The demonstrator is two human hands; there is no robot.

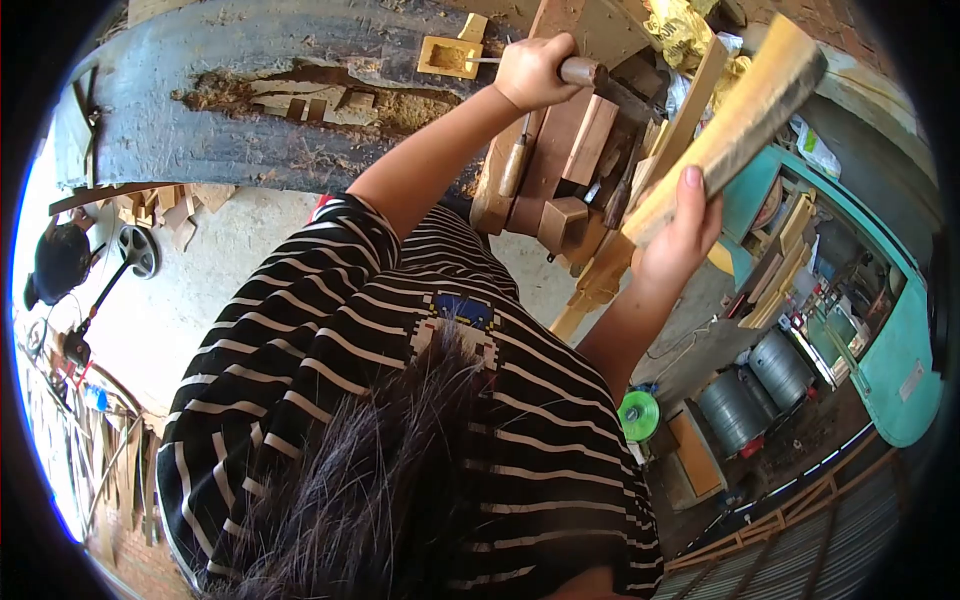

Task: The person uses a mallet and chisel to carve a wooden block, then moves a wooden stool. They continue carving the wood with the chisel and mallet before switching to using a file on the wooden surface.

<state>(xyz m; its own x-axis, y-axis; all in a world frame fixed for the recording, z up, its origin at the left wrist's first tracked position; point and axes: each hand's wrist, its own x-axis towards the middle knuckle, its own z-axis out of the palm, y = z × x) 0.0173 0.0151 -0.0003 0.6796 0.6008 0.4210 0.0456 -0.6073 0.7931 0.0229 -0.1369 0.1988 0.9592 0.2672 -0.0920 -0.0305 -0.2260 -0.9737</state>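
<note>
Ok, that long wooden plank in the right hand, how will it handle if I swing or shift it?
The wooden plank looks stiff: it runs straight with no sag, though only the right hand grips it. A long part juts past the grip, so it is probably end-heavy and apt to tip. Its rough, sawn-looking face should not be slippery.

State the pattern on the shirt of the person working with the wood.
The shirt has black and white horizontal stripes, shown best in the head view.
</note>
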